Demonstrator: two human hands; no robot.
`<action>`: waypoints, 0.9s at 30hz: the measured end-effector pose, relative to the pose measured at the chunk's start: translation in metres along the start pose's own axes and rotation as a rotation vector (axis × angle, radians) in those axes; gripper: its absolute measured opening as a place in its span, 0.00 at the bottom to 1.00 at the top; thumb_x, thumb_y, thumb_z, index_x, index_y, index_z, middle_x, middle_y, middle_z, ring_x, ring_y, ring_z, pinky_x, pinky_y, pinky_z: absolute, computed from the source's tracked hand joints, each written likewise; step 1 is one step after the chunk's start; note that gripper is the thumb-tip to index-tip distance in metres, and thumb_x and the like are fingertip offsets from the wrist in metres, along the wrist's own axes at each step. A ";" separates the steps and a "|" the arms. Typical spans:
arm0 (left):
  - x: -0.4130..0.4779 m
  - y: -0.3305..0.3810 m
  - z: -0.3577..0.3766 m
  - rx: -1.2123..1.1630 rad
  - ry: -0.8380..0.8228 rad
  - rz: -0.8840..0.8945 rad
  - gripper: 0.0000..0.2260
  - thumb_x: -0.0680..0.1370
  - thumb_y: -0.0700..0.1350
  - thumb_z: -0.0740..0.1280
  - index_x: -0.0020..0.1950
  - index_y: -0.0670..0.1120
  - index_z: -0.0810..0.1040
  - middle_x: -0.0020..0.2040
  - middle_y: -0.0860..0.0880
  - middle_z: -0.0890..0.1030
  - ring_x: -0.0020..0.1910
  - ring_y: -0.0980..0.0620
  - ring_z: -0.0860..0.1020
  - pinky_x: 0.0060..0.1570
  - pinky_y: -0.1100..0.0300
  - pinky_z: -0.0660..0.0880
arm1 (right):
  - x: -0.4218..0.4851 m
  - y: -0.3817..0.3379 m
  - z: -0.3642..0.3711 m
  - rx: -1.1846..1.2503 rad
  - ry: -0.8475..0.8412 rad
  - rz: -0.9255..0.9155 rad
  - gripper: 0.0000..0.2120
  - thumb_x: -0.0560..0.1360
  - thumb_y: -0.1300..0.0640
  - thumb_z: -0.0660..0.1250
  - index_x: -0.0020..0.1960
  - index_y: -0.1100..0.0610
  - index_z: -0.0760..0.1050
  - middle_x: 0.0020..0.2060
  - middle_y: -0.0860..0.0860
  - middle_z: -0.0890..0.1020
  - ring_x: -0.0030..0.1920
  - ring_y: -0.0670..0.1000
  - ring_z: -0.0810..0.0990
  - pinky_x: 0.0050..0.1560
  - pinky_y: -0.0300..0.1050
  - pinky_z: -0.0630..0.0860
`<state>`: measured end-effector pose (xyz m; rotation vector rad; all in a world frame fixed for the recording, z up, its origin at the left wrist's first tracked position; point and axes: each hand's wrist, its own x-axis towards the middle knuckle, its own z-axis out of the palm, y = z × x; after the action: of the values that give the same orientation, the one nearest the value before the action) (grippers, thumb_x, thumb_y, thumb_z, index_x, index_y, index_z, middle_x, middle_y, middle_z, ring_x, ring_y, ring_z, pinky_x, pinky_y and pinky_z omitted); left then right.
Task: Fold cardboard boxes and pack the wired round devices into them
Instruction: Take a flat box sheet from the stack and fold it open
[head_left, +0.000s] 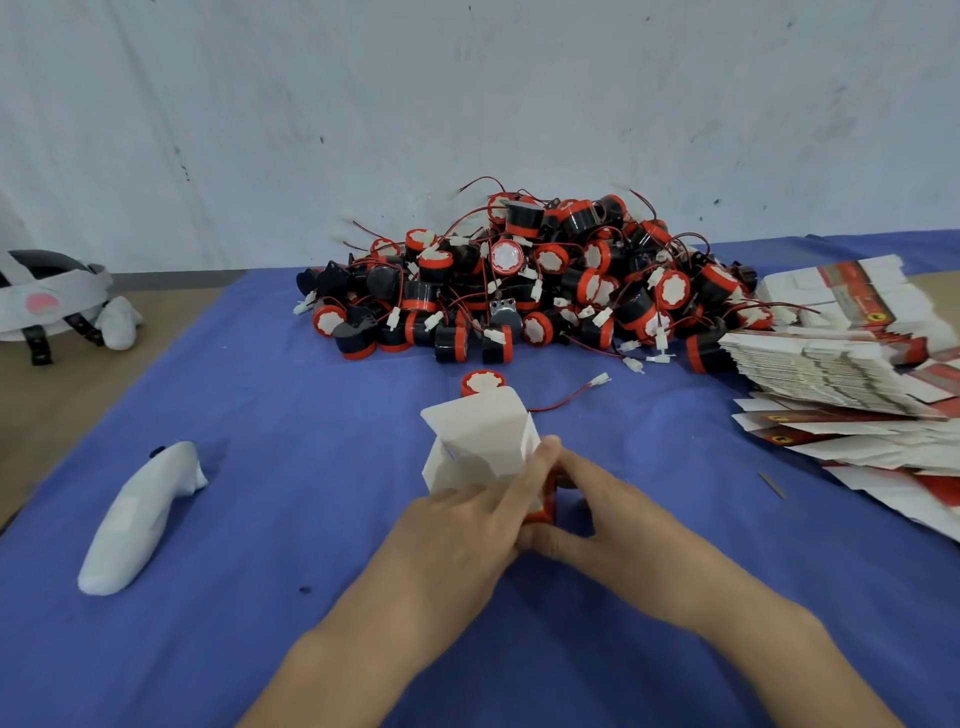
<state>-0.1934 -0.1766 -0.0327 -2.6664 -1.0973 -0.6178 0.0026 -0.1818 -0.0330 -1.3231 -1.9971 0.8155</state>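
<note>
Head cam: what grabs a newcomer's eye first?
The heap of red-and-black wired round devices at the back centre of the blue cloth. In front, the left hand and right hand grip a half-folded white cardboard box; flat box blanks fan out at right.

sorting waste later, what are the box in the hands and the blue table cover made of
The box looks like thin cardboard, matte white inside and red outside, going by its crisp creases and stiff flaps. The table cover seems to be blue felt or non-woven cloth, matte and slightly fuzzy; which one is unclear.
</note>
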 end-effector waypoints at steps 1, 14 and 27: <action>0.000 0.001 0.002 0.012 0.013 -0.009 0.46 0.66 0.42 0.79 0.78 0.47 0.58 0.41 0.55 0.82 0.31 0.54 0.78 0.21 0.61 0.72 | 0.001 0.000 0.000 0.001 0.013 0.003 0.18 0.75 0.40 0.70 0.62 0.33 0.69 0.58 0.32 0.78 0.61 0.36 0.75 0.60 0.38 0.72; 0.005 0.020 -0.023 -0.355 0.430 -0.058 0.19 0.81 0.49 0.59 0.72 0.59 0.65 0.54 0.61 0.74 0.49 0.57 0.75 0.50 0.64 0.72 | 0.007 0.025 -0.022 -0.055 -0.040 0.125 0.18 0.72 0.43 0.75 0.57 0.32 0.72 0.51 0.28 0.80 0.54 0.32 0.78 0.48 0.26 0.71; 0.049 -0.059 0.014 -0.673 0.269 -0.778 0.17 0.82 0.46 0.63 0.71 0.53 0.67 0.59 0.54 0.75 0.47 0.60 0.77 0.37 0.73 0.72 | 0.006 0.034 -0.043 0.023 -0.150 0.231 0.53 0.61 0.29 0.75 0.79 0.39 0.54 0.70 0.33 0.69 0.70 0.37 0.66 0.71 0.40 0.66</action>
<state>-0.1995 -0.1000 -0.0222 -2.3923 -2.1357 -1.6731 0.0525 -0.1581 -0.0313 -1.5394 -1.9637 1.0693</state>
